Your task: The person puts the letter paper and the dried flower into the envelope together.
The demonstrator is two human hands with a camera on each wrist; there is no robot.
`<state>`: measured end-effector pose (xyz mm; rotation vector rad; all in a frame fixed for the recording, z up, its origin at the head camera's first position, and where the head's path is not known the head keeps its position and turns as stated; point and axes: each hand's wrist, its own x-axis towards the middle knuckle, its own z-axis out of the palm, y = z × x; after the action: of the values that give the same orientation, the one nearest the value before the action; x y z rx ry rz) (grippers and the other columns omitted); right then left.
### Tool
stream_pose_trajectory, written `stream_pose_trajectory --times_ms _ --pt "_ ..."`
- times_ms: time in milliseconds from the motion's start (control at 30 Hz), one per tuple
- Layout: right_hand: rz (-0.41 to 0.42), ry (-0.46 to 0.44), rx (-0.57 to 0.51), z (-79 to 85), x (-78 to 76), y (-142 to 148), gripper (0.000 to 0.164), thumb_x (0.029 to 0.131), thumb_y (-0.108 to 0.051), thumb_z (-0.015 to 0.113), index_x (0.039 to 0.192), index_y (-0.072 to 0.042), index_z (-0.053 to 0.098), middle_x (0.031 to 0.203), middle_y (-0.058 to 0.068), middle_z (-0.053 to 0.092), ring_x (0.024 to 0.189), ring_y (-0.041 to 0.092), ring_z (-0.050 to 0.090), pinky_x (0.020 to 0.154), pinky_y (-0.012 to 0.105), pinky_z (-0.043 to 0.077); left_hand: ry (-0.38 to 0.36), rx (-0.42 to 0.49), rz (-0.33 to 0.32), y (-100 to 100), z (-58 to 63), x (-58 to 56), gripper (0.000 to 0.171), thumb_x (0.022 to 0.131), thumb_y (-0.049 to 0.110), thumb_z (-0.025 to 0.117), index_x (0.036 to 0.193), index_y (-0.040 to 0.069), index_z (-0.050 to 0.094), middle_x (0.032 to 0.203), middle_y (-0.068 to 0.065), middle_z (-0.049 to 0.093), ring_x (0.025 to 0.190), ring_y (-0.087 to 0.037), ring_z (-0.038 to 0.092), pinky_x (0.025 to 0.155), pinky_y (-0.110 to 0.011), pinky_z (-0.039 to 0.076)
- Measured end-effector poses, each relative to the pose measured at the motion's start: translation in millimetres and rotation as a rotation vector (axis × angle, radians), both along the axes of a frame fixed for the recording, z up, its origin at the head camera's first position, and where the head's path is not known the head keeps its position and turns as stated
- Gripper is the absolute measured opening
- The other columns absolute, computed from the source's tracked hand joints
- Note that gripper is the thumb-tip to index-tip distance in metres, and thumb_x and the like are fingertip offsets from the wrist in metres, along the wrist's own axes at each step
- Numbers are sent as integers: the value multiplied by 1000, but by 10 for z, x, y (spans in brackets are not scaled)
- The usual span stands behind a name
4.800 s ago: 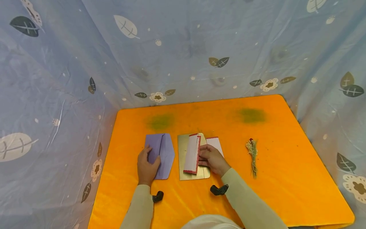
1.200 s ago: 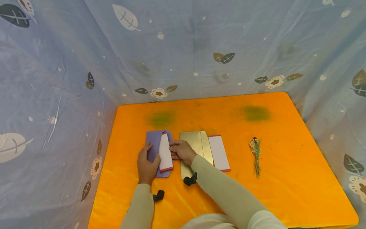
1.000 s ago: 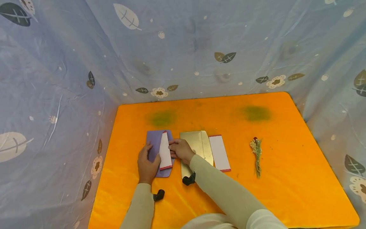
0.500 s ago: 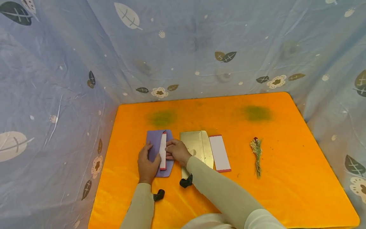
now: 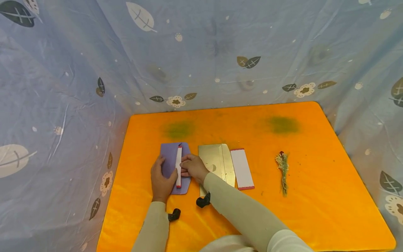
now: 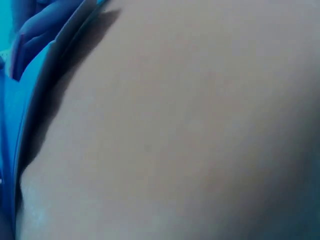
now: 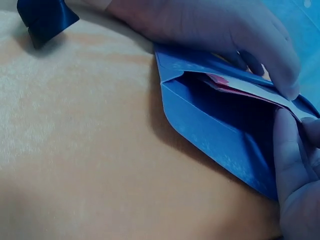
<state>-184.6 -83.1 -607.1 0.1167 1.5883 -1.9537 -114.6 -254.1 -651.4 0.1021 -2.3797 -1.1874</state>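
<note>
A purple envelope (image 5: 168, 152) lies at the left of the table with its flap spread to the right. My left hand (image 5: 161, 180) holds it down, thumb at the edge of its mouth. A white card with red borders (image 5: 179, 157) is partly inside; only a narrow strip shows in the head view. My right hand (image 5: 195, 168) pinches the card's outer edge, fingertips over the flap. In the right wrist view the envelope's mouth (image 7: 205, 120) gapes, looking blue there, and the folded card (image 7: 255, 90) sits within it. Skin and blur fill most of the left wrist view.
Beneath my right forearm lies a gold envelope (image 5: 209, 152), partly covered. Beside it rests a second white card with red ends (image 5: 241, 169). A small bunch of dried flowers (image 5: 282, 171) lies farther right on the orange table (image 5: 330, 196). Patterned curtains (image 5: 201, 45) surround the table.
Earlier my right hand held the card above the gold envelope. It has since moved left to the purple envelope, and the card has slid leftward into its mouth. My left hand has stayed there.
</note>
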Motion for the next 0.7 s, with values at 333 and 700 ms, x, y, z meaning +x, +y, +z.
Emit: stream_pose_trajectory --times_ms 333,700 --pt "34 16 25 8 45 59 14 104 1 65 118 2 67 94 13 71 75 21 70 72 38 65 -86 -11 -21 -22 55 -13 74 86 24 87 149 0 57 168 -20 42 149 -44 40 121 -63 30" --pt "-23 -38 -49 -54 56 31 18 103 -1 68 121 1 67 101 14 72 82 22 73 78 40 65 -189 155 -25 -28 240 -3 62 92 15 83 148 1 62 160 -15 53 148 -37 44 123 -58 31"
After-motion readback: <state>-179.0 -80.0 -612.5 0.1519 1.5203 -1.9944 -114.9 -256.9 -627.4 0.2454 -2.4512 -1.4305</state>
